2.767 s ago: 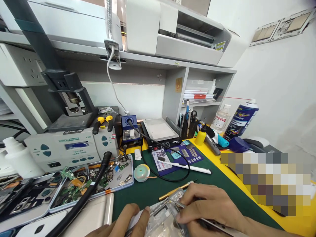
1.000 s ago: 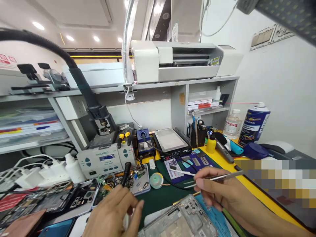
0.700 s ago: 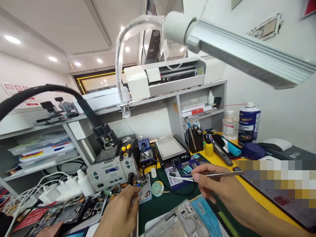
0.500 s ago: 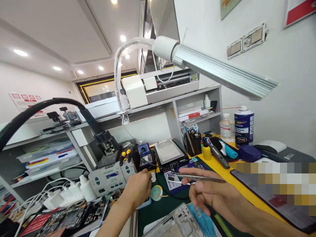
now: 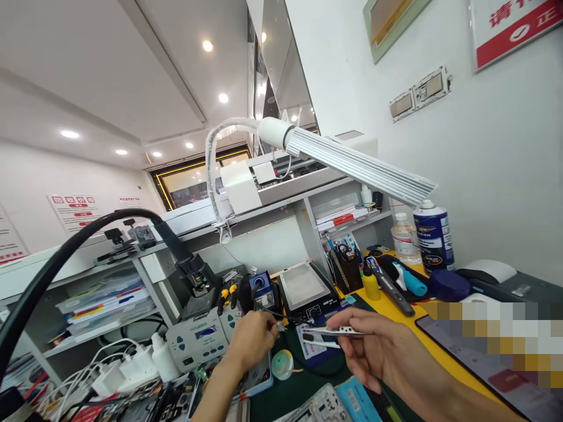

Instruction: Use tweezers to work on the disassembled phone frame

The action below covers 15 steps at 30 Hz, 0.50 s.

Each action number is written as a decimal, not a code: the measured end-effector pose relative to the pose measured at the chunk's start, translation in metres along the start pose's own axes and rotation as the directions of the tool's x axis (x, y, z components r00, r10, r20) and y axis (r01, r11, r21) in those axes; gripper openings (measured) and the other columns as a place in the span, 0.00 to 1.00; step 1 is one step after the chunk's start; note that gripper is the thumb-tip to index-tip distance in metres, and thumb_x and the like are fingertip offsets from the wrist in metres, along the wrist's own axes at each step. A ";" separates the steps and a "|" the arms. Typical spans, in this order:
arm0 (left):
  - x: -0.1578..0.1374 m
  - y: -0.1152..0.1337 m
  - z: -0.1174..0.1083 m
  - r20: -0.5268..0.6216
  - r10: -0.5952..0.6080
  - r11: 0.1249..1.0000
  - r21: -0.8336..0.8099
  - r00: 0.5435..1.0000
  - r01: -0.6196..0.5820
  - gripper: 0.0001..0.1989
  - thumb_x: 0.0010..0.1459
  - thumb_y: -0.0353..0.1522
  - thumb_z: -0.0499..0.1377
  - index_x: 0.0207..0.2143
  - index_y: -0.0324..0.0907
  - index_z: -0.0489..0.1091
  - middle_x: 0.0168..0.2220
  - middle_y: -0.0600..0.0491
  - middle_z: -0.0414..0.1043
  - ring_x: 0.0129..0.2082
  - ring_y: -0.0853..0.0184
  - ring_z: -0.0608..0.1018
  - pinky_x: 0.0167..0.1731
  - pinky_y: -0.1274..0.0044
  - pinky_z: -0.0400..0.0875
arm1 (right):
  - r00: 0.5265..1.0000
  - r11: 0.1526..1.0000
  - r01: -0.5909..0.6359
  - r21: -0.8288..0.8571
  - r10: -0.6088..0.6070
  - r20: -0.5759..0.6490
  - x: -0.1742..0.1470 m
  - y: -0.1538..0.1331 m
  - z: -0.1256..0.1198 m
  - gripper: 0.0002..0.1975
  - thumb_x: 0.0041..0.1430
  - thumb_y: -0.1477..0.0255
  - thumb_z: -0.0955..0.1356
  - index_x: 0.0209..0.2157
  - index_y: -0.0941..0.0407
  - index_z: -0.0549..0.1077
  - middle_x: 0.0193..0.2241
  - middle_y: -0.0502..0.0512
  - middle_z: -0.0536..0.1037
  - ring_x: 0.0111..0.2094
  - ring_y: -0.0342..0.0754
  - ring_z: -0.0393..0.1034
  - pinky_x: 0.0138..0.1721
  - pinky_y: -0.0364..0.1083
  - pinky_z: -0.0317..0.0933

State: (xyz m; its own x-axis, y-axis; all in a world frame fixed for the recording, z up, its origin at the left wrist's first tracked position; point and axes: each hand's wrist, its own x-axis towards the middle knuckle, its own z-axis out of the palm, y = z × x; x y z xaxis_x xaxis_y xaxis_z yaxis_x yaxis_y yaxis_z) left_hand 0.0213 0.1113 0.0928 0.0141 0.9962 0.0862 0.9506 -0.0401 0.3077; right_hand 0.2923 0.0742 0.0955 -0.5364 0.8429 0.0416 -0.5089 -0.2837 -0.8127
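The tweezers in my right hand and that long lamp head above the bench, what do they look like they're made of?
The tweezers look like bare steel: thin, silver-grey, with a bright glint along the blades. The lamp head looks like ribbed aluminium with a matt silver finish, its grooves running lengthwise; its white end cap seems plastic. Neither is certain from looks alone.

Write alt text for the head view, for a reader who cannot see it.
Over a cluttered repair bench, the right hand holds metal tweezers, while the left hand reaches toward a thin black cable near a blue soldering stand. A ribbed desk lamp hangs above; a phone frame lies at the bottom edge.
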 end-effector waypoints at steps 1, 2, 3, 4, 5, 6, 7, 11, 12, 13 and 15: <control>-0.008 -0.004 -0.003 -0.023 -0.010 0.994 -0.109 1.000 0.007 0.13 0.65 0.41 0.60 0.42 0.40 0.73 0.41 0.52 0.76 0.39 0.64 0.79 0.40 0.67 0.77 | 1.000 1.000 0.008 -0.026 -0.008 0.005 -0.001 0.001 0.001 0.13 0.66 0.69 0.65 0.38 0.59 0.80 0.25 0.51 0.74 0.20 0.41 0.70 0.18 0.39 0.56; -0.017 -0.009 -0.005 -0.037 -0.026 0.975 -0.223 0.999 0.017 0.14 0.66 0.42 0.59 0.41 0.39 0.73 0.37 0.54 0.76 0.33 0.67 0.79 0.34 0.71 0.76 | 1.000 0.998 0.017 -0.053 -0.016 0.015 -0.002 0.002 0.001 0.12 0.66 0.68 0.65 0.40 0.58 0.80 0.27 0.51 0.76 0.21 0.42 0.71 0.18 0.39 0.56; -0.027 -0.013 -0.008 -0.043 -0.046 0.942 -0.333 0.998 0.029 0.15 0.67 0.43 0.57 0.40 0.39 0.72 0.33 0.56 0.73 0.27 0.70 0.76 0.28 0.75 0.74 | 0.999 0.997 0.023 -0.076 -0.021 0.030 -0.003 0.004 0.002 0.11 0.67 0.69 0.66 0.41 0.58 0.80 0.29 0.52 0.77 0.22 0.42 0.72 0.19 0.39 0.57; -0.037 -0.017 -0.009 -0.040 -0.065 0.898 -0.437 0.997 0.041 0.16 0.68 0.44 0.56 0.40 0.39 0.71 0.28 0.59 0.70 0.21 0.74 0.71 0.21 0.78 0.69 | 0.999 0.996 0.023 -0.091 -0.018 0.051 -0.004 0.007 0.003 0.11 0.67 0.69 0.67 0.43 0.58 0.80 0.31 0.53 0.78 0.24 0.43 0.73 0.19 0.39 0.58; -0.046 -0.021 -0.010 -0.029 -0.070 0.846 -0.531 0.997 0.044 0.16 0.68 0.44 0.55 0.40 0.40 0.70 0.26 0.61 0.67 0.17 0.76 0.66 0.18 0.80 0.64 | 0.996 0.995 0.017 -0.095 -0.009 0.083 -0.006 0.009 0.004 0.11 0.67 0.70 0.67 0.45 0.57 0.80 0.33 0.54 0.79 0.25 0.43 0.74 0.19 0.39 0.59; -0.055 -0.024 -0.010 -0.022 -0.069 0.790 -0.611 0.997 0.041 0.15 0.68 0.43 0.55 0.40 0.40 0.69 0.24 0.62 0.65 0.15 0.77 0.62 0.15 0.82 0.60 | 0.993 0.996 -0.001 -0.090 0.011 0.114 -0.007 0.012 0.005 0.11 0.66 0.71 0.68 0.46 0.57 0.80 0.36 0.55 0.79 0.25 0.43 0.75 0.20 0.39 0.60; -0.064 -0.027 -0.009 -0.019 -0.063 0.733 -0.680 0.998 0.034 0.14 0.68 0.43 0.56 0.40 0.40 0.69 0.24 0.63 0.64 0.14 0.78 0.60 0.14 0.82 0.57 | 0.989 0.997 -0.030 -0.078 0.041 0.144 -0.008 0.015 0.005 0.11 0.66 0.71 0.69 0.47 0.57 0.80 0.37 0.56 0.79 0.26 0.43 0.75 0.20 0.39 0.61; -0.084 -0.031 0.003 -0.054 -0.052 0.525 -0.851 0.997 -0.018 0.13 0.65 0.42 0.60 0.37 0.41 0.68 0.22 0.65 0.62 0.13 0.80 0.57 0.13 0.83 0.51 | 0.974 0.991 -0.125 -0.049 0.132 0.184 -0.011 0.023 0.006 0.13 0.66 0.68 0.70 0.49 0.57 0.80 0.40 0.58 0.80 0.25 0.42 0.75 0.20 0.39 0.62; -0.087 -0.030 0.007 -0.065 -0.058 0.482 -0.875 0.996 -0.029 0.13 0.63 0.42 0.62 0.37 0.41 0.69 0.20 0.66 0.61 0.13 0.80 0.56 0.13 0.83 0.50 | 0.976 0.990 -0.132 -0.057 0.140 0.167 -0.011 0.024 0.006 0.13 0.66 0.68 0.69 0.49 0.57 0.81 0.39 0.58 0.80 0.23 0.41 0.74 0.19 0.38 0.62; -0.089 -0.029 0.011 -0.076 -0.068 0.445 -0.895 0.995 -0.038 0.14 0.61 0.42 0.63 0.36 0.41 0.69 0.18 0.66 0.60 0.13 0.80 0.56 0.14 0.83 0.49 | 0.978 0.988 -0.139 -0.068 0.147 0.148 -0.010 0.025 0.007 0.13 0.66 0.69 0.69 0.48 0.57 0.81 0.39 0.57 0.80 0.22 0.40 0.73 0.18 0.37 0.60; -0.092 -0.025 0.017 -0.100 -0.097 0.383 -0.922 0.990 -0.055 0.15 0.58 0.43 0.65 0.34 0.41 0.71 0.16 0.66 0.60 0.12 0.80 0.56 0.14 0.83 0.48 | 0.978 0.983 -0.164 -0.085 0.174 0.119 -0.008 0.025 0.007 0.12 0.66 0.70 0.69 0.48 0.56 0.81 0.38 0.57 0.81 0.20 0.38 0.71 0.16 0.36 0.59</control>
State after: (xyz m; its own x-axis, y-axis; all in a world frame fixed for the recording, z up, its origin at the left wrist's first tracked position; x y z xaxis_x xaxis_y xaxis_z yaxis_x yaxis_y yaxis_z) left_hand 0.0012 0.0221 0.0607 -0.1088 0.9827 0.1501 0.0776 -0.1421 0.9868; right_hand 0.2791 0.0566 0.0789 -0.6929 0.7204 -0.0314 -0.3546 -0.3784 -0.8550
